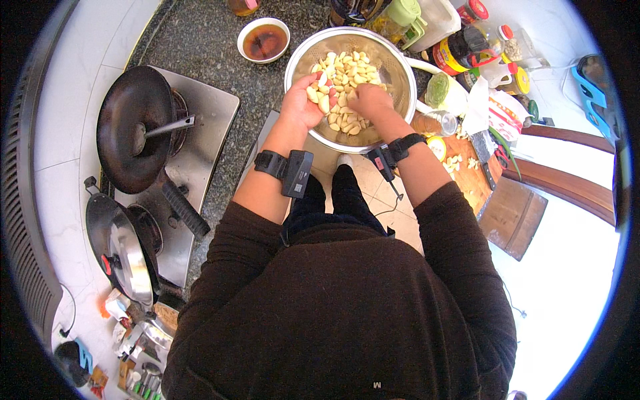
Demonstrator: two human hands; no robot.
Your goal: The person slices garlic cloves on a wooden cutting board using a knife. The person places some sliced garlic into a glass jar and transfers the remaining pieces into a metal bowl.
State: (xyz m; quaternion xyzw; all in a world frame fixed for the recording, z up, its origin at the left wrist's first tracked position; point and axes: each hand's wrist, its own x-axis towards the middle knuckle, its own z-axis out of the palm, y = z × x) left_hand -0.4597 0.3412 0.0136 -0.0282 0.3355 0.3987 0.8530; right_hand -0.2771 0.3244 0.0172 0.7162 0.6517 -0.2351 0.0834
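A shiny steel basin (398, 65) with a perforated wall stands before me, its bottom covered with peeled garlic cloves (345, 75). My left hand (300, 106) is palm up over the basin's left side, its fingers cupped around several cloves (320, 97). Inside the basin on the right, my right hand (372, 101) has its fingers curled down against the heap. Those fingertips are hidden, so whether they pinch a clove does not show. Black devices are strapped to both forearms.
A white bowl (263, 41) of brown liquid sits left of the basin. Further left, a wok (132, 105) with a ladle and a lidded pan (125, 255) rest on the gas stove (220, 107). At right are sauce bottles (462, 50), a cutting board (465, 175) with garlic and a knife (488, 175).
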